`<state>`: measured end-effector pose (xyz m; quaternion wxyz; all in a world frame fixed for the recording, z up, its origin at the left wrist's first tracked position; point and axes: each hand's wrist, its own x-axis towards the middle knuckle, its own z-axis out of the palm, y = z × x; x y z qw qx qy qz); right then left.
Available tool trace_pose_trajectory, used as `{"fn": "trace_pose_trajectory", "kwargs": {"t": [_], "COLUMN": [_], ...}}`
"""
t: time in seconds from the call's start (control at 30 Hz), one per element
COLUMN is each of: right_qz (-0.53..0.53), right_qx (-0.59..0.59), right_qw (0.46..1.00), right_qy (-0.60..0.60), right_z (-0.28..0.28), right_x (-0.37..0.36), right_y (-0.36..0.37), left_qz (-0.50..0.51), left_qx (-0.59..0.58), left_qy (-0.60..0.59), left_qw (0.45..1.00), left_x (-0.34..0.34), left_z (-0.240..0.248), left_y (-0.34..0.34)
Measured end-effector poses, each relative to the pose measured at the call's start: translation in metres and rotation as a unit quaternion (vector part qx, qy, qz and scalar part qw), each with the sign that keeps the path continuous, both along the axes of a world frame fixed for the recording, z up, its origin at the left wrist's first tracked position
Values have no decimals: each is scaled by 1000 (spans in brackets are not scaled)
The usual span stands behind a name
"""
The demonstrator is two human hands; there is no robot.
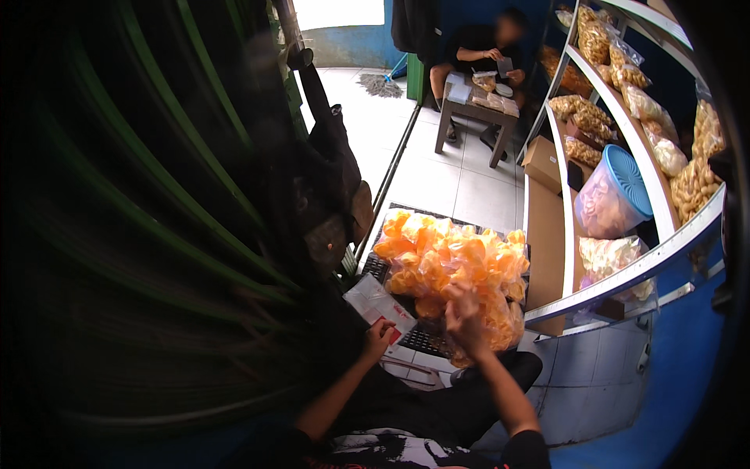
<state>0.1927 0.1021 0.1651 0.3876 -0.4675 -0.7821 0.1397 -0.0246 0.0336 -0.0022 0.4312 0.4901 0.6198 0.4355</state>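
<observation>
Bagged orange pieces (445, 250) heaped before us on a black latticed surface (424, 341), our right hand (466, 316) blurred over them, its fingers unreadable, our left fingers (380, 334) bent at red-marked clear packets (373, 301) alongside, pinch uncertain to us.

The clear bags (437, 252), bulging with curled orange pieces (402, 227), lie heaped close together on a black grid surface (426, 341), while the flat packet (364, 298), whitish and see-through with red marks, lies slanted just left of this heap.
</observation>
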Motion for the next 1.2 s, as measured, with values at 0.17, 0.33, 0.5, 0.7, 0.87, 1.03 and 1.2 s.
{"fn": "trace_pose_trajectory", "kwargs": {"t": [0.17,0.33,0.5,0.7,0.87,1.03,1.2], "right_qz": [-98,-214,-135,-106,-58,-125,-159], "right_qx": [-162,-177,-323,-434,-440,-421,-356], "right_qw": [964,939,892,830,816,830,870], "right_qy": [188,204,287,335,371,344,302], "right_z": [-44,-78,-116,-143,-151,-148,-153], "right_x": [19,29,19,23,21,9,15], "right_y": [-103,-168,-176,-165,-165,-155,-153], "left_qz": [-6,-81,-116,-198,-228,-165,-135], "left_qx": [-26,64,61,31,-53,-41,-54], "left_qy": [-31,-55,-81,-115,-185,-57,-50], "left_qw": [999,993,988,973,954,984,988], "left_x": [10,17,40,72,63,37,42], "left_z": [37,119,169,134,71,42,30], "left_y": [-1,28,57,-6,-56,-64,-56]}}
